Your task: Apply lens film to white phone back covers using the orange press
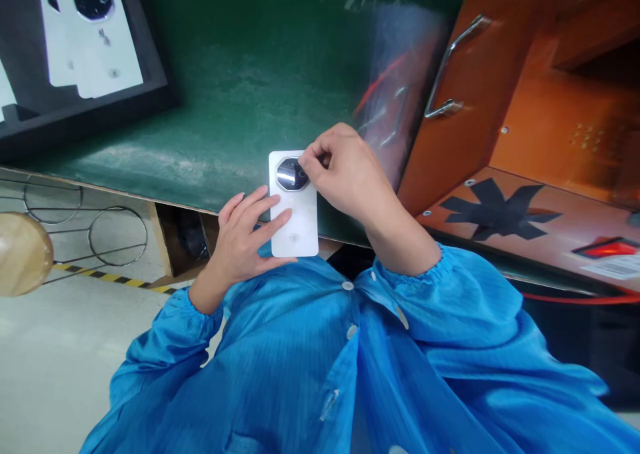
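Note:
A white phone back cover [305, 221] with a dark, glossy camera window [293, 174] lies face up at the front edge of the green worktop. My left hand [250, 227] holds it from the left, several fingers spread across its face and the thumb along its lower edge. Over the upper right corner, my right hand [345, 167] is closed in a pinch, thumb and forefinger touching the rim of the camera window. Whatever sits between those fingertips is too small or too hidden to make out.
At the upper left, a black tray [150, 47] carries more white covers [107, 57], two of them overlapping. An orange cabinet [475, 94] with a metal handle [450, 61] stands to the right on the green worktop [225, 61]. A wooden-topped stool [23, 254] is at the left.

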A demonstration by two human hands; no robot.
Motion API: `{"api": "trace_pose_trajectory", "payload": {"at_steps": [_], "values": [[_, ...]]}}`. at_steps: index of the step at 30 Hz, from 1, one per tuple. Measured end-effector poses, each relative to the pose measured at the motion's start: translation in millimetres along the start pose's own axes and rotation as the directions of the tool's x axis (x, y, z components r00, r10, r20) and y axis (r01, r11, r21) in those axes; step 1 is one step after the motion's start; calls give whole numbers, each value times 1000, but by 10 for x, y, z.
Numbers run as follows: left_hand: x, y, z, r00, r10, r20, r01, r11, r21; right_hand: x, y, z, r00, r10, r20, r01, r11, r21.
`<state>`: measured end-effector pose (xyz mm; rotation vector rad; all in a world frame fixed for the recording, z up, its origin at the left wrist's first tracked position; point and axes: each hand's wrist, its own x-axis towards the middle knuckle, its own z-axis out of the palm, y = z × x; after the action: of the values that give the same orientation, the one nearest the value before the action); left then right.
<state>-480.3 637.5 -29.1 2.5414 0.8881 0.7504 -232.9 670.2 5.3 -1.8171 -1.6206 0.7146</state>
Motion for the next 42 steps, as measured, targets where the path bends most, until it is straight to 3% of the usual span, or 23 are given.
{"api": "trace_pose_trajectory", "payload": {"at_steps": [8, 13, 20, 27, 42], "values": [[23, 4, -6, 995, 86, -45, -83, 995, 56, -23, -20, 24, 1000, 9, -16, -9, 1000, -15], [26, 6, -4, 996, 67, -50, -64, 996, 67, -11, -13, 28, 1000, 8, -27, -8, 1000, 12], [23, 79, 39, 996, 51, -74, -46, 997, 64, -37, 42, -178, 999, 16, -39, -7, 978, 206], [9, 94, 90, 995, 33, -98, -27, 998, 63, 0, -44, -212, 999, -15, 43, 5, 978, 210], [-23, 49, 91, 999, 0, -32, 1, 999, 37, 116, -221, -224, 981, 68, 182, -63, 998, -29]]}}
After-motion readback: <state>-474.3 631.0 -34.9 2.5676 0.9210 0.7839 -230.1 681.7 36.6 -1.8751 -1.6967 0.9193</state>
